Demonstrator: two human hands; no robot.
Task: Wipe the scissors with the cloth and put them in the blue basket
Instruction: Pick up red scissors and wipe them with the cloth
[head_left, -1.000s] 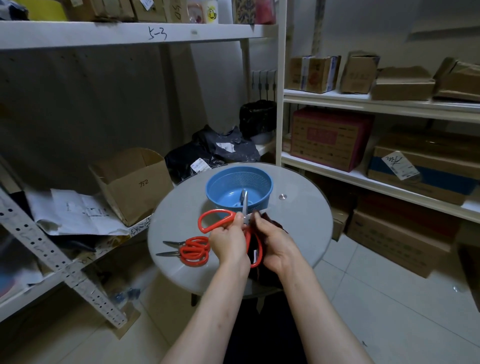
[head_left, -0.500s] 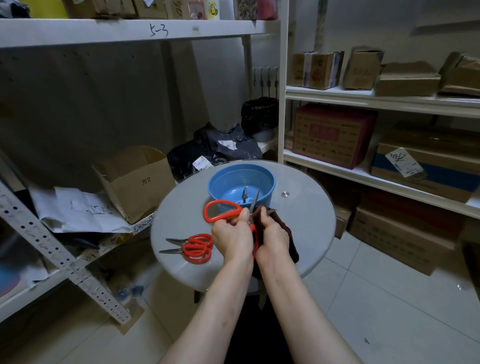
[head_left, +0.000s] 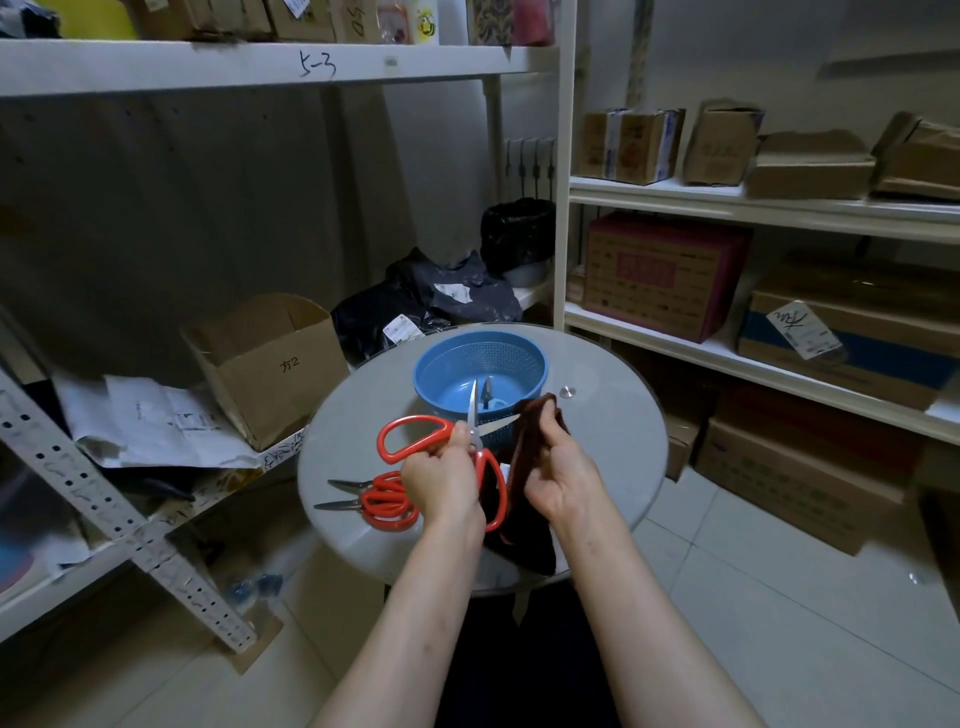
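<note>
Scissors (head_left: 472, 415) w/ red handles are in mid-air at frame centre, just below the blue basket (head_left: 441, 364) & over the round surface (head_left: 613, 467). Our left hand (head_left: 441, 483) grips them at the handles near the pivot, blades spread wide. One blade points up, the other right, toward the cloth (head_left: 530, 441); we can't tell if its tip touches. Our right hand (head_left: 561, 478) is closed on that dark cloth, pinching a fold at blade height, and the rest hangs below.

We judge the step as wiping, not yet done. To do it well:
- Wrap the fold over one blade's flat & draw pivot to tip.
- Stay behind the spine, never across the edge.
- Then do the other blade, both sides.
- Hold the handles firm so the blades don't snap shut.

More red scissors (head_left: 387, 501) lie on the surface at lower left, apart from the basket.
</note>
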